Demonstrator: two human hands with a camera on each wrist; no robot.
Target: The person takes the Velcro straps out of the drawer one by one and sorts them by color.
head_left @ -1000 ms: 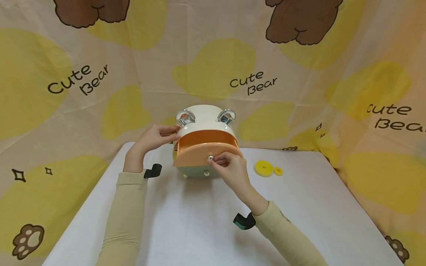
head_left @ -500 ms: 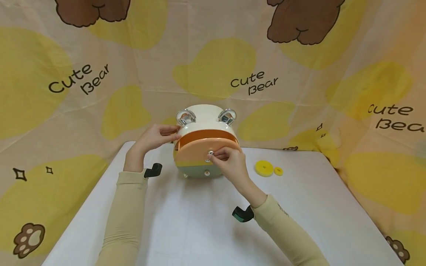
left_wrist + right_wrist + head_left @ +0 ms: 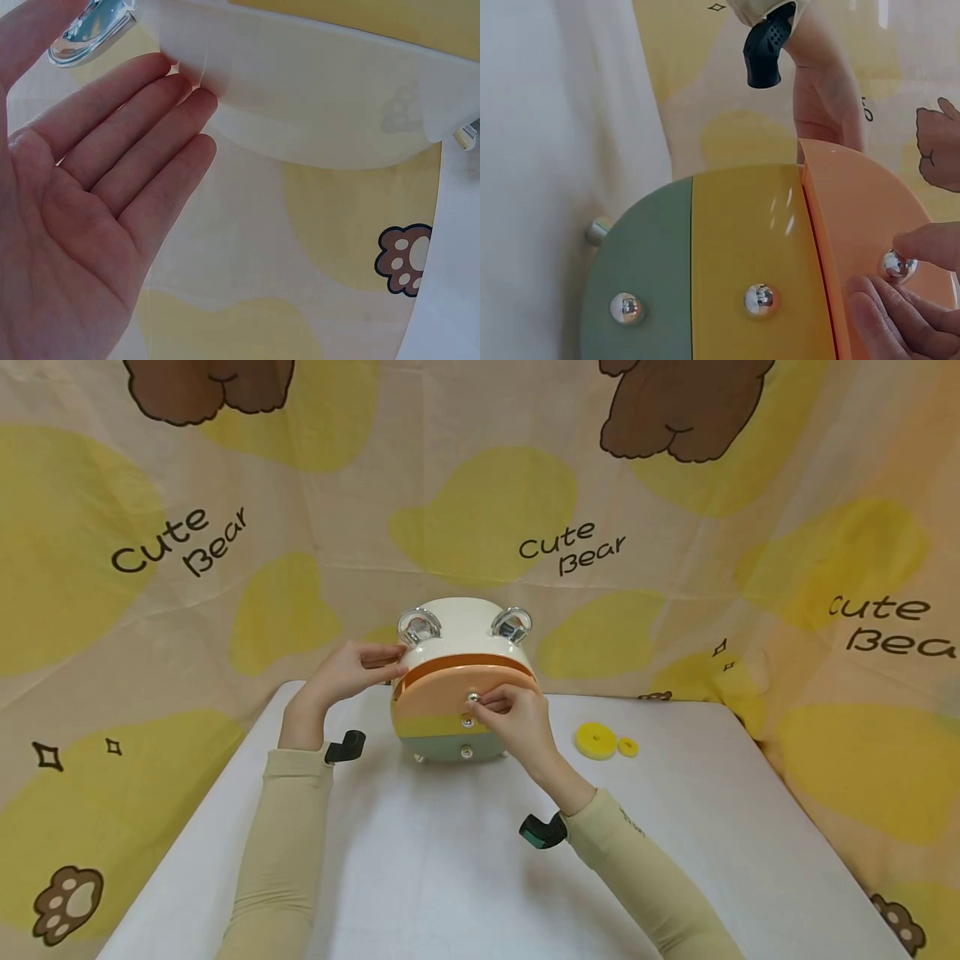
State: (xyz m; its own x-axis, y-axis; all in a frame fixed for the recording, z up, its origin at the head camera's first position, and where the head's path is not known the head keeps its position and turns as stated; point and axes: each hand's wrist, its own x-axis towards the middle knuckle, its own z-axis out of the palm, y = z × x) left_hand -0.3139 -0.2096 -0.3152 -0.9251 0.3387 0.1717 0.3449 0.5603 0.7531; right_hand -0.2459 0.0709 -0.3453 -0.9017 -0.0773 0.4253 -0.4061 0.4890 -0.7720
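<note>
A small rounded drawer cabinet [image 3: 461, 620] with a cream top and two silver ear-like loops stands on the table. Its top orange drawer [image 3: 435, 693] sticks out slightly, leaving a narrow gap under the cream top. My right hand [image 3: 517, 722] pinches that drawer's silver knob [image 3: 898, 265] between thumb and fingers. Below it, the yellow drawer [image 3: 739, 232] and the green drawer [image 3: 645, 247] are flush, each with a silver knob. With fingers extended, my left hand [image 3: 345, 672] rests against the cabinet's left side; the left wrist view shows its straight fingertips at the cream shell.
Two yellow discs, one large [image 3: 595, 741] and one small [image 3: 627, 747], lie on the white table [image 3: 420, 877] right of the cabinet. A bear-print cloth [image 3: 480, 510] hangs close behind and along the sides.
The orange drawer has slid inward, pushed by my right hand on its knob, and the opening above it has narrowed. The left hand has stayed in place at the cabinet's side.
</note>
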